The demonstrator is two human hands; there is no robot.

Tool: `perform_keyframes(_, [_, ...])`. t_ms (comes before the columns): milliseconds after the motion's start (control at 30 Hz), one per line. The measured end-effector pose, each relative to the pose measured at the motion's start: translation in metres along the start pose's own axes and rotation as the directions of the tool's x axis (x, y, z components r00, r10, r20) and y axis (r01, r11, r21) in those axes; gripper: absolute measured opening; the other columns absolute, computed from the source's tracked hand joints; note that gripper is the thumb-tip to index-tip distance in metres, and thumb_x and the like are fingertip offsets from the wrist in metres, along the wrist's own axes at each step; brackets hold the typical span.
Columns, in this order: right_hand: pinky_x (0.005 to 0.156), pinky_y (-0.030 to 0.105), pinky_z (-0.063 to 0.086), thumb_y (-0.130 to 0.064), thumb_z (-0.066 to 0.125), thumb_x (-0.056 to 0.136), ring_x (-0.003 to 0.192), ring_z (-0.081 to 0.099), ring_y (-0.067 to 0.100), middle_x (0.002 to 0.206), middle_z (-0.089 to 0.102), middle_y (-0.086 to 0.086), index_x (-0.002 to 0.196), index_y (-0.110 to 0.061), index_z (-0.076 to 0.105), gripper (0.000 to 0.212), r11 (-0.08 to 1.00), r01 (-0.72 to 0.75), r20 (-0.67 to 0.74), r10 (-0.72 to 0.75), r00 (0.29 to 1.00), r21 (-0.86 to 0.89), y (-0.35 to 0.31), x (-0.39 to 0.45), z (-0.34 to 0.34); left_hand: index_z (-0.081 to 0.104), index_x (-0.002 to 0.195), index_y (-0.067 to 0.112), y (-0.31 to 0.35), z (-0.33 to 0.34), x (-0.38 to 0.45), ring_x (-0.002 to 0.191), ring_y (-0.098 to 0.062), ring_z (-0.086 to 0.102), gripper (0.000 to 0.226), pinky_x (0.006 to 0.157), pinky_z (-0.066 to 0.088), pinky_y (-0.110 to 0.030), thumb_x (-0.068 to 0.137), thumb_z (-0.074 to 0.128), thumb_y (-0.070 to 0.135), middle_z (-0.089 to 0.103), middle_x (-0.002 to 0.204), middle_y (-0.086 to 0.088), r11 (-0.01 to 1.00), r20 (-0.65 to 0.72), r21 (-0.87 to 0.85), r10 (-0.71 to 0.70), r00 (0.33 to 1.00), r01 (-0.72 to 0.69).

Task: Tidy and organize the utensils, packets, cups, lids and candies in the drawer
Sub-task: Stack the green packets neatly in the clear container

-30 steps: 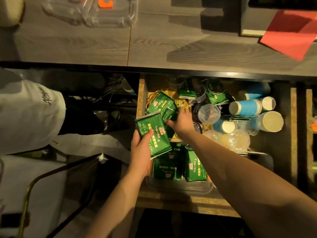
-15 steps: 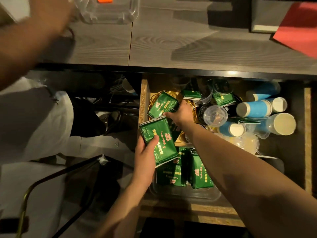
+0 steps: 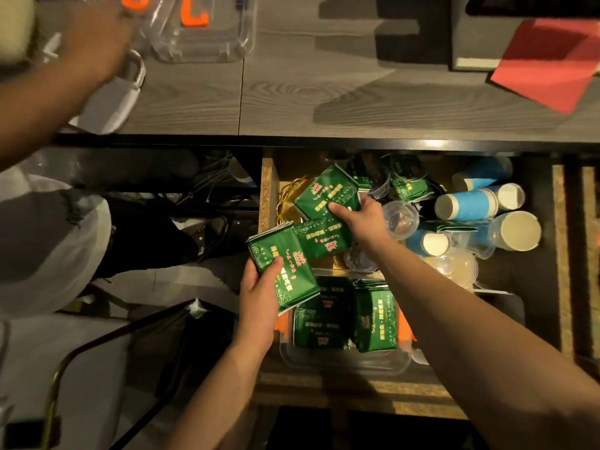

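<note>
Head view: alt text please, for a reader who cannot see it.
Both hands hold green packets over an open drawer: left hand grips a stack, right hand lifts more. Further packets fill a clear tray; blue paper cups lie at right.

Dim, warm indoor light. Bench [image 3: 324, 92] lit from above, hard dark shadows falling across its grain. Small glare spot on the drawer's [image 3: 268, 190] back edge. Drawer interior murky; far corners near black. Another person's arm [image 3: 65, 69] at upper left is motion-blurred. Wide-angle bending stretches the forearms near the lower frame. Overall soft, slightly noisy.
</note>
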State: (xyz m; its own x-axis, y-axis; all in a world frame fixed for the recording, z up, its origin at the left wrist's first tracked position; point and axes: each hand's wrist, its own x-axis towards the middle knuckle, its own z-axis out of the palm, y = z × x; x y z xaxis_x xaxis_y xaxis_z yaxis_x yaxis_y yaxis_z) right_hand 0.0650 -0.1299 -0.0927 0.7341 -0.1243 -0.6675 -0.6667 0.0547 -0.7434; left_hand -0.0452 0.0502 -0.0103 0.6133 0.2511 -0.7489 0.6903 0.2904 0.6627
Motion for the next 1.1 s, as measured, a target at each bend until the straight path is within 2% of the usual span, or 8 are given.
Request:
perform_keyframes(233, [0.076, 0.038, 0.06, -0.014, 0.077, 0.083, 0.091, 0.073, 0.026, 0.101, 0.076, 0.01, 0.11, -0.007, 0.066, 0.03, 0.978, 0.096, -0.049, -0.089, 0.995, 0.184, -0.039, -0.096, -0.076, 0.064, 0.115, 0.028, 0.028, 0.017, -0.033, 0.09, -0.007, 0.072, 0.02, 0.074, 0.052, -0.028, 0.098, 0.059, 0.018, 0.075, 0.105, 0.007, 0.997, -0.055, 0.049, 0.068, 0.996, -0.065])
perform_keyframes(367, [0.069, 0.03, 0.059, -0.01, 0.073, 0.084, 0.084, 0.073, 0.023, 0.098, 0.076, 0.009, 0.106, -0.01, 0.066, 0.022, 0.981, 0.107, 0.145, -0.131, 0.981, 0.163, -0.073, -0.156, -0.115, 0.061, 0.131, 0.027, 0.053, 0.037, -0.063, 0.121, -0.017, 0.062, 0.044, 0.106, 0.045, -0.044, 0.088, 0.066, 0.037, 0.07, 0.126, 0.005, 0.976, 0.099, 0.186, 0.1, 0.99, -0.117])
perform_keyframes(433, [0.077, 0.036, 0.059, -0.017, 0.075, 0.079, 0.089, 0.073, 0.027, 0.103, 0.075, 0.012, 0.109, -0.009, 0.066, 0.032, 0.99, 0.114, 0.263, -0.131, 0.956, 0.082, -0.088, -0.177, -0.127, 0.041, 0.151, 0.026, 0.066, 0.053, -0.084, 0.142, -0.018, 0.041, 0.071, 0.119, 0.027, -0.045, 0.086, 0.065, 0.044, 0.045, 0.154, 0.005, 0.964, 0.164, 0.229, 0.099, 0.981, -0.136])
perform_keyframes(500, [0.085, 0.041, 0.058, -0.022, 0.078, 0.077, 0.096, 0.072, 0.031, 0.107, 0.075, 0.012, 0.111, -0.01, 0.066, 0.038, 0.985, 0.164, 0.355, -0.134, 0.925, -0.056, -0.104, -0.195, -0.135, 0.031, 0.155, 0.024, 0.076, 0.065, -0.1, 0.149, -0.022, 0.027, 0.075, 0.12, 0.022, -0.046, 0.092, 0.063, 0.048, 0.028, 0.162, 0.003, 0.962, 0.193, 0.24, 0.087, 0.977, -0.133])
perform_keyframes(600, [0.086, 0.036, 0.058, -0.015, 0.078, 0.082, 0.097, 0.072, 0.025, 0.107, 0.075, 0.008, 0.112, -0.01, 0.066, 0.033, 0.957, 0.229, 0.435, -0.132, 0.891, -0.177, -0.124, -0.218, -0.141, 0.046, 0.144, 0.037, 0.08, 0.072, -0.113, 0.14, -0.029, 0.044, 0.094, 0.113, 0.035, -0.058, 0.066, 0.07, 0.082, 0.041, 0.157, -0.002, 0.967, 0.312, 0.25, -0.033, 0.949, -0.048])
perform_keyframes(733, [0.08, 0.025, 0.056, -0.01, 0.078, 0.081, 0.091, 0.072, 0.013, 0.104, 0.076, 0.003, 0.111, -0.008, 0.067, 0.032, 0.906, 0.322, 0.493, -0.155, 0.856, -0.275, -0.142, -0.233, -0.14, 0.058, 0.124, 0.026, 0.088, 0.083, -0.147, 0.114, -0.025, 0.066, 0.076, 0.102, 0.049, -0.051, 0.058, 0.087, 0.052, 0.071, 0.122, -0.002, 0.945, 0.473, 0.305, -0.044, 0.88, -0.117])
perform_keyframes(867, [0.08, 0.043, 0.058, -0.024, 0.086, 0.073, 0.083, 0.071, 0.021, 0.094, 0.074, 0.01, 0.098, -0.006, 0.066, 0.037, 0.861, 0.381, 0.333, -0.269, 0.904, -0.336, -0.146, -0.234, -0.138, 0.059, 0.126, 0.015, 0.081, 0.089, -0.16, 0.1, -0.029, 0.073, 0.078, 0.09, 0.057, -0.049, 0.056, 0.092, 0.02, 0.076, 0.109, -0.008, 0.967, 0.485, 0.243, -0.055, 0.873, -0.074])
perform_keyframes(1100, [0.06, 0.037, 0.042, -0.056, 0.067, 0.084, 0.064, 0.057, 0.019, 0.069, 0.065, 0.008, 0.077, -0.01, 0.061, 0.047, 0.845, 0.311, -0.267, -0.451, 0.851, -0.435, -0.126, -0.234, -0.121, 0.062, 0.113, 0.015, 0.072, 0.101, -0.176, 0.093, -0.026, 0.075, 0.044, 0.09, 0.058, -0.05, 0.074, 0.084, 0.014, 0.078, 0.098, -0.005, 0.992, 0.373, 0.12, -0.017, 0.928, -0.03])
